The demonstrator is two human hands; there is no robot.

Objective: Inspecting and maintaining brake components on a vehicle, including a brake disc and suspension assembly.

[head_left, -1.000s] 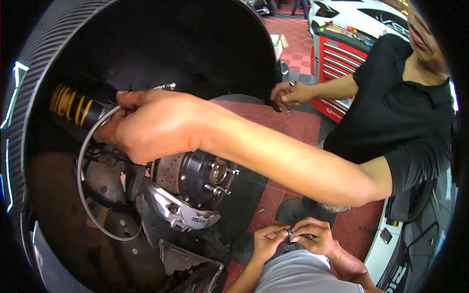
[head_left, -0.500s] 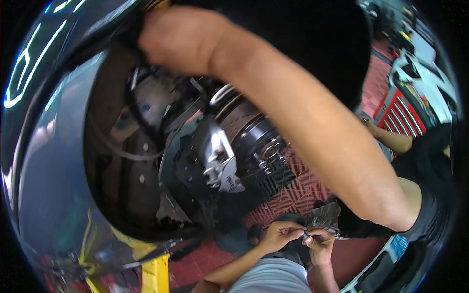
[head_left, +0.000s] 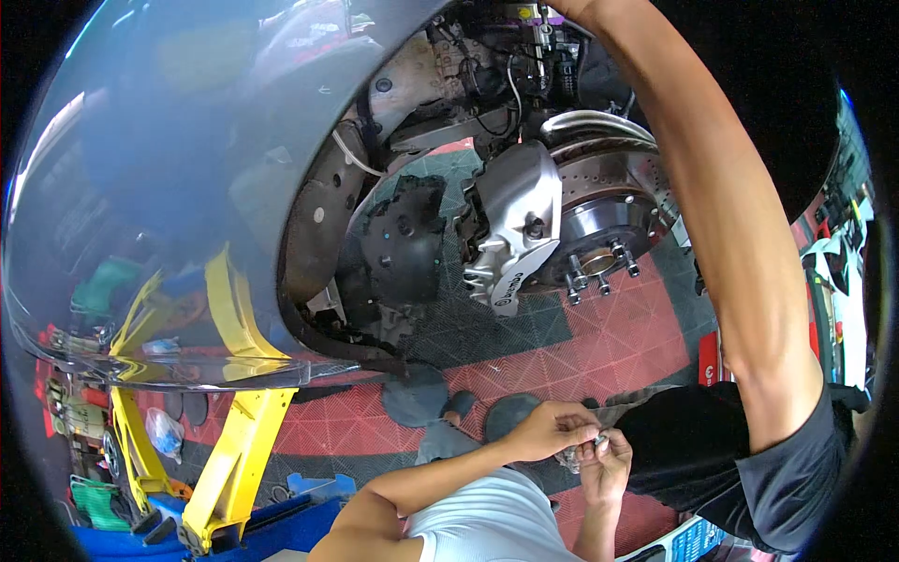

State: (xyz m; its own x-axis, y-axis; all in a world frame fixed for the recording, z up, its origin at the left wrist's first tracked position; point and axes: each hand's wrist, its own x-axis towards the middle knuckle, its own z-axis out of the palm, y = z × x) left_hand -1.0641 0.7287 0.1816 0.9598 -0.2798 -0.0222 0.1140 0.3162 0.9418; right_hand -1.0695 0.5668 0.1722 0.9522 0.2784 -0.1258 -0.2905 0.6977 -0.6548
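My left hand (head_left: 551, 429) and my right hand (head_left: 607, 465) meet in front of my pale shirt, low in the picture. Thumbs and fingertips of both pinch a small dark part (head_left: 600, 438), too small to make out its kind. Beyond them, apart from my hands, is an open wheel arch with a silver brake caliper (head_left: 524, 211) over a drilled brake disc (head_left: 613, 173). Several studs stick out of the hub (head_left: 604, 225). From the right, a co-worker's bare arm (head_left: 726, 178) reaches up past the disc, its hand cut off at the top edge.
A glossy grey car body panel (head_left: 187, 187) fills the left. Under it stand a yellow support (head_left: 239, 459) and a blue base (head_left: 300, 501). The floor has red and dark tiles (head_left: 618, 323). The co-worker's black sleeve (head_left: 796, 468) is close on my right.
The view has shifted, so the caliper and hub appear farther right and more of the yellow support shows. The co-worker's hand has left the picture at the top. My hands stay pinched together.
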